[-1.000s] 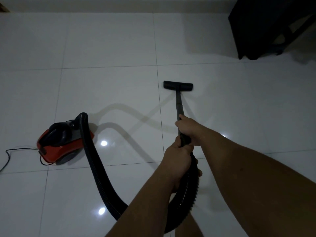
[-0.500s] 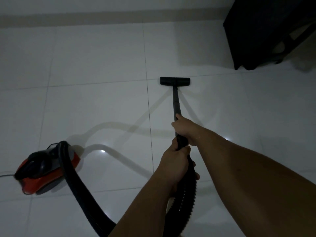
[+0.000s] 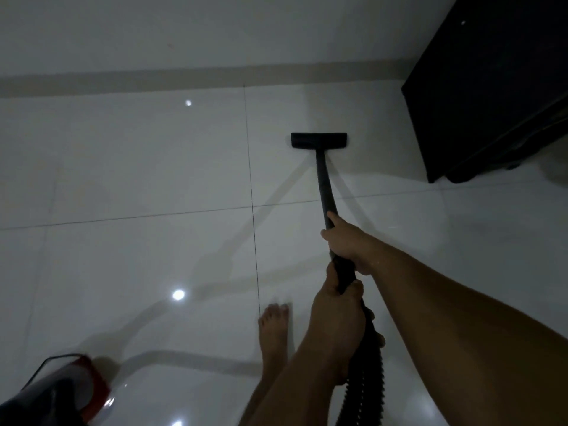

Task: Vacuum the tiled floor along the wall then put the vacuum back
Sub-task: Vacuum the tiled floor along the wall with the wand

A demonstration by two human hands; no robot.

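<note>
Both hands hold a long black wand (image 3: 325, 186) that ends in a flat, wide black head (image 3: 318, 140). The head sits flat on the shiny white tiled floor (image 3: 138, 179), near the wall (image 3: 184, 35) and its pale strip along the bottom. The right hand (image 3: 349, 241) grips the wand higher up, with the fingers wrapped round it. The left hand (image 3: 336, 321) grips it lower down, just where the bumpy black hose (image 3: 367, 392) starts. The hose runs down out of the picture. The red and black vacuum body (image 3: 58, 392) sits on the floor in the near left corner, well apart from the head, and looks blurry. A bare foot (image 3: 273, 330) stands on the tiles beside the left arm. A dark cabinet (image 3: 491, 96) stands to the right of the head.
</note>
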